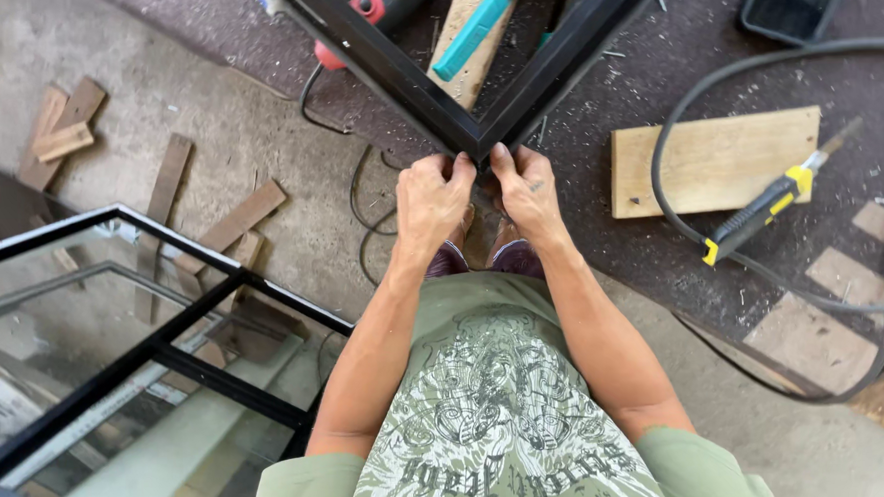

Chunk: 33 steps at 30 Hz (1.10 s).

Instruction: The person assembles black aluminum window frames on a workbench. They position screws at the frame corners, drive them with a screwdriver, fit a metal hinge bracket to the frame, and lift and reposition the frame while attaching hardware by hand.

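Both arms reached straight down and forward, elbows apart, wrists nearly meeting. The left hand (431, 202) and right hand (526, 192) sat knuckles up, side by side, fingers curled and pinching the near corner of the black rectangular metal frame (477, 139). That corner hung just above the person's shoes, over the dusty concrete floor (262, 137).

Pretty even, soft daylight, no hard shadows. Sharp in the middle, edges bend from the wide lens. The glass panels (124, 387) catch pale reflections, no harsh glare.
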### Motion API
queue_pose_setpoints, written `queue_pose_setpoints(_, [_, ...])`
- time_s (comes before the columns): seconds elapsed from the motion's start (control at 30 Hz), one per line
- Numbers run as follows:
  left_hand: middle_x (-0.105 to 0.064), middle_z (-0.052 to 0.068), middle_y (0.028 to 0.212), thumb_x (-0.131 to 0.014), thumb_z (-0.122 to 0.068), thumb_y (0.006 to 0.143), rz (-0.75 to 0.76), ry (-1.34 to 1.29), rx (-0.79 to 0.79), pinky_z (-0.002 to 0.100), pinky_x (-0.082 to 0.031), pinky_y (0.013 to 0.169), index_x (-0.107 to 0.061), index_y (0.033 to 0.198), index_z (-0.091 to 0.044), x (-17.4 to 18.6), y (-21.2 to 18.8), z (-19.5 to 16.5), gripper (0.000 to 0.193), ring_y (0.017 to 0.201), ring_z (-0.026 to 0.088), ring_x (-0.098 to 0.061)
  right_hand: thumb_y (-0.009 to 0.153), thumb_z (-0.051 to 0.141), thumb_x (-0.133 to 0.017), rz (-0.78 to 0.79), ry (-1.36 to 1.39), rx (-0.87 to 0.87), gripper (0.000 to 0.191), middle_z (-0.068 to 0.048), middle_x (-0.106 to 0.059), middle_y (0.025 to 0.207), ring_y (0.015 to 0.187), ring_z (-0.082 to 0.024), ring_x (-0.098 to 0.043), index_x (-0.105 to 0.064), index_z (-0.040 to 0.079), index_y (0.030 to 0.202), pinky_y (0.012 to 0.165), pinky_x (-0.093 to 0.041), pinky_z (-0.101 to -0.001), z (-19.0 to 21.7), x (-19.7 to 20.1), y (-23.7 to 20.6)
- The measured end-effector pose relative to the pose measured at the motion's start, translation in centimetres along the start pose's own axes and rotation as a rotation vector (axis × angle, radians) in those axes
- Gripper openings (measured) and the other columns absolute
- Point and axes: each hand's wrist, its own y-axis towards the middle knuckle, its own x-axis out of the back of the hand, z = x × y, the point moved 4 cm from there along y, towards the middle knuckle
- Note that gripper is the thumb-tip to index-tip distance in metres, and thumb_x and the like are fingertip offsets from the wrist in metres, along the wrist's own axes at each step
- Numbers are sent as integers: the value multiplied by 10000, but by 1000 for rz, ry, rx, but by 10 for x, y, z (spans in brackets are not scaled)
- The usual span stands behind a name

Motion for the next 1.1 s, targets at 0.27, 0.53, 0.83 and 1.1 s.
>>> queue_pose_setpoints(0.27, [-653,259,677,-615,-257,960,-161,16,-68,520,-516,610,-671,765,17,-7,-8,2,341,670,454,-675,1043,357,-600,110,-20,-6,336,-2,-623,676,516,-68,-536,-670,38,965,456,-422,-233,-10,6,6])
queue_pose_setpoints(0.53, [-642,266,679,-620,-262,971,-233,30,-60,538,-499,588,-649,753,9,-11,-9,4,349,669,471,-657,1035,347,-625,177,25,-30,325,-2,-600,675,512,-77,-528,-643,27,985,454,-428,-233,-14,10,9])
queue_pose_setpoints(0.83, [-648,251,684,-621,-271,960,-260,-49,-28,506,-509,583,-661,787,-3,-15,-11,6,322,653,451,-664,1047,346,-626,220,62,-20,320,-16,-609,693,524,-92,-547,-629,31,996,465,-445,-239,-14,13,12])
queue_pose_setpoints(1.1, [-614,108,691,-582,-308,1063,-49,-361,-8,354,-496,579,-647,849,-7,-17,-17,52,375,645,181,-572,1078,375,-501,302,329,-15,370,-85,-721,842,677,-157,-712,-613,26,1024,600,-605,-293,-17,23,11])
